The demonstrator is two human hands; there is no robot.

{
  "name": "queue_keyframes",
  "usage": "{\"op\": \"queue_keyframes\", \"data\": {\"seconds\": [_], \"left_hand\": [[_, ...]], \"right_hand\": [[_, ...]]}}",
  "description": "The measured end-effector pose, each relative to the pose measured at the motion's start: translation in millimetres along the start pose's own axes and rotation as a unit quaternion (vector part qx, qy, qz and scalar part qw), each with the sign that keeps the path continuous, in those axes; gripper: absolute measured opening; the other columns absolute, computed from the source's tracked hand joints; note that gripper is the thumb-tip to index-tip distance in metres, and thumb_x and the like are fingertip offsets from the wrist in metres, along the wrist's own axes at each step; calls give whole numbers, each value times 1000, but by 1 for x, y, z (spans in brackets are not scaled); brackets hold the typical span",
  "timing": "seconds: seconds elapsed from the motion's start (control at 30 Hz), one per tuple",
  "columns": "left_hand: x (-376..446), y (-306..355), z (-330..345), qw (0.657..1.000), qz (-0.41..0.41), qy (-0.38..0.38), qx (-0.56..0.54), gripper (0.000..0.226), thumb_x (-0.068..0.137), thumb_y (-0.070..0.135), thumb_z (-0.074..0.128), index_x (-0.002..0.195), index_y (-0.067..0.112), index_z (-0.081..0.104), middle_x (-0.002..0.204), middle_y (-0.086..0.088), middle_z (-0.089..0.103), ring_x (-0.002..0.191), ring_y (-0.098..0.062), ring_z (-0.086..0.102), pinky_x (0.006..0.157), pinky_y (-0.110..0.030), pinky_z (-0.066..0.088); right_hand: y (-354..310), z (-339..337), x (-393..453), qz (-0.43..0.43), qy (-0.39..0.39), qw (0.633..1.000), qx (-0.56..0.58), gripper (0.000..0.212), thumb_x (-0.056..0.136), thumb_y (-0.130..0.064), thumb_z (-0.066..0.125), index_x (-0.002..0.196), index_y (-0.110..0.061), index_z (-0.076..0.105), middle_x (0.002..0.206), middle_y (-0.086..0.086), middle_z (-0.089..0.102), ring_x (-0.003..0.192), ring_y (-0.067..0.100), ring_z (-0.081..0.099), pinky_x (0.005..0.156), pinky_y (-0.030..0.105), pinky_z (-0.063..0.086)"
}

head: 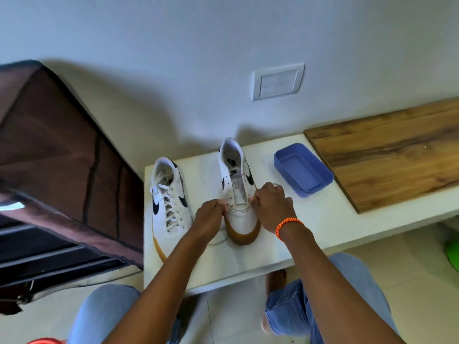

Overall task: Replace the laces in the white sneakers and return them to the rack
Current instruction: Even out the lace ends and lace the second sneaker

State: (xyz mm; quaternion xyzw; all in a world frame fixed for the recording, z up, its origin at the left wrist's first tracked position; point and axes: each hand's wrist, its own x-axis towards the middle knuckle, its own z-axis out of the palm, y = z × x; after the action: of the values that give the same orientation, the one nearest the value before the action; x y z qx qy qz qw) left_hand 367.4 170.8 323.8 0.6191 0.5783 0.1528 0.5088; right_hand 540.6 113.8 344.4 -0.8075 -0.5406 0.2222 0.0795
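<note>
Two white sneakers with black swooshes and tan soles stand on a white bench (323,219). The left sneaker (170,202) is laced with white laces. The right sneaker (238,194) has bare upper eyelets. My left hand (210,219) pinches a white lace (218,240) at the sneaker's left lower eyelets; a loop of it lies on the bench beside the toe. My right hand (272,207), an orange band at its wrist, pinches the lace at the right lower eyelets. Both hands flank the toe end of the right sneaker.
A blue plastic tray (303,170) sits on the bench right of the sneakers. A wooden board (387,152) covers the bench's right part. A brown fabric shoe rack (57,175) stands at the left. My knees in jeans are below the bench edge.
</note>
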Motion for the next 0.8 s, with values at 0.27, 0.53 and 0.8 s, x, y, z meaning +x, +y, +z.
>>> {"op": "queue_keyframes", "data": {"seconds": [0.27,0.53,0.8], "left_hand": [[-47,66,-25,995,95,33,-7,44,103,8,51,65,24,66,75,6,67,65,-5,57,69,-27,40],[-86,124,-53,975,211,58,-46,28,99,12,70,78,25,85,67,7,72,61,-5,56,63,-22,41],[-115,132,-60,977,133,100,-137,30,99,11,68,76,23,82,69,6,75,75,-20,74,80,-31,57]], "right_hand": [[-22,-50,-20,32,-17,975,217,23,92,-24,61,82,-12,79,108,9,75,109,31,63,99,48,49],[-49,-146,-61,46,-3,928,369,17,92,-8,67,82,0,78,104,24,72,87,22,60,67,29,45],[-68,-176,-76,35,21,908,418,16,89,-12,67,86,-2,79,112,19,76,89,23,69,74,35,46]]}}
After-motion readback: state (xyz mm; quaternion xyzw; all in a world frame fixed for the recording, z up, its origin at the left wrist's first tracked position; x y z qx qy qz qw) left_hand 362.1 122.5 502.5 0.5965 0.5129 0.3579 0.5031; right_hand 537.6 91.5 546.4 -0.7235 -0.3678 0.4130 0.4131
